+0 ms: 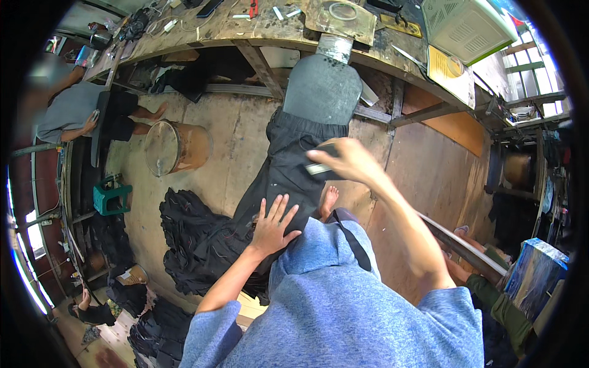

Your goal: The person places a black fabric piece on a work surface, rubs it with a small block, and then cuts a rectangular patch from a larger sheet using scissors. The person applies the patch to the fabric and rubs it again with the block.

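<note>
"How was the left hand (pixel 269 236) placed?"

"Flat on the black garment (pixel 291 162), fingers spread, gripping nothing. Farther right, the right hand (pixel 350 161) had its fingers closed round a small dark-and-pale object (pixel 318 168)."

"And the garment?"

"It lay along a grey board (pixel 325 89), gathered waistband to the far side, below a stained, cluttered wooden desk (pixel 215 30)."

"The room?"

"Worn wooden floor (pixel 442 178); to the left, heaped black cloth (pixel 190 236), a brown bucket (pixel 195 147) and a green stool (pixel 111 196)."
</note>
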Demonstrator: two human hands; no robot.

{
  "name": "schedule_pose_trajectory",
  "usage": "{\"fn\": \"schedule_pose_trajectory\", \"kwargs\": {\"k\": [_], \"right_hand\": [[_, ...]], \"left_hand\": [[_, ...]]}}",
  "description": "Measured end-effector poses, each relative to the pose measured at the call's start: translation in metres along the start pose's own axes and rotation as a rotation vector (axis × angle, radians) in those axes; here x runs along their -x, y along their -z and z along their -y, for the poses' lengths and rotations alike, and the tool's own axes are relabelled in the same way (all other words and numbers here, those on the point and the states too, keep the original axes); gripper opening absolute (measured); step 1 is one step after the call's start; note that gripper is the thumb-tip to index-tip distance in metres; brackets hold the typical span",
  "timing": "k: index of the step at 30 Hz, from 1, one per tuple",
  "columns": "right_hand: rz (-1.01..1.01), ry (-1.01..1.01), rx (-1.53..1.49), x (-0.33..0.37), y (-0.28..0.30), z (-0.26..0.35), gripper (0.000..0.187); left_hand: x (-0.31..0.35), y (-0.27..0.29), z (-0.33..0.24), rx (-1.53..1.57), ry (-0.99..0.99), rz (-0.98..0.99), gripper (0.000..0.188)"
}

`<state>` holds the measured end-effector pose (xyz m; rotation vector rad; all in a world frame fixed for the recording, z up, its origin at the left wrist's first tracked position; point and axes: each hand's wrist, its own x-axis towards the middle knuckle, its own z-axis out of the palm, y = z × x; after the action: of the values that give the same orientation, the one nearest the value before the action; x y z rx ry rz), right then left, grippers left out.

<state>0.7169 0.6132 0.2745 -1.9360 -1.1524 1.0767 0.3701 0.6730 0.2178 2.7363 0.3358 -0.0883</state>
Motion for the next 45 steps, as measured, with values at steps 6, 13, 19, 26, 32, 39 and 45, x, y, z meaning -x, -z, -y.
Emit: {"fn": "schedule_pose_trajectory", "kwargs": {"k": [6,13,19,26,32,39,45], "right_hand": [[0.074,-0.156,0.220,-0.053,-0.076,0.047,0.091],[-0.017,-0.123,-0.066,-0.099,0.039,-0.014,0.072],[-0.112,-0.191,0.202,-0.190,0.118,-0.012,0.094],[0.453,-0.400,-0.619,-0.184,0.135,0.002,0.047],[-0.039,-0.307,-0.144,-0.144,0.162,0.016,0.063],[-0.750,0.698,0.159,-0.078,0.048,0.026,0.027],[-0.355,1.038,0.488,-0.109,-0.019,-0.011,0.038]], "left_hand": [[0.006,-0.008,-0.008,-0.063,-0.026,0.001,0.074],[-0.103,0.008,-0.032,0.065,-0.024,-0.034,0.077],[-0.211,0.012,-0.017,0.024,0.005,-0.222,0.084],[-0.177,0.018,-0.009,0.085,0.166,-0.246,0.073],[-0.282,0.042,0.033,0.063,0.028,-0.294,0.076],[-0.443,0.102,0.092,0.012,-0.587,-0.317,0.076],[-0.476,0.085,0.107,0.140,-0.737,-0.389,0.073]]}}
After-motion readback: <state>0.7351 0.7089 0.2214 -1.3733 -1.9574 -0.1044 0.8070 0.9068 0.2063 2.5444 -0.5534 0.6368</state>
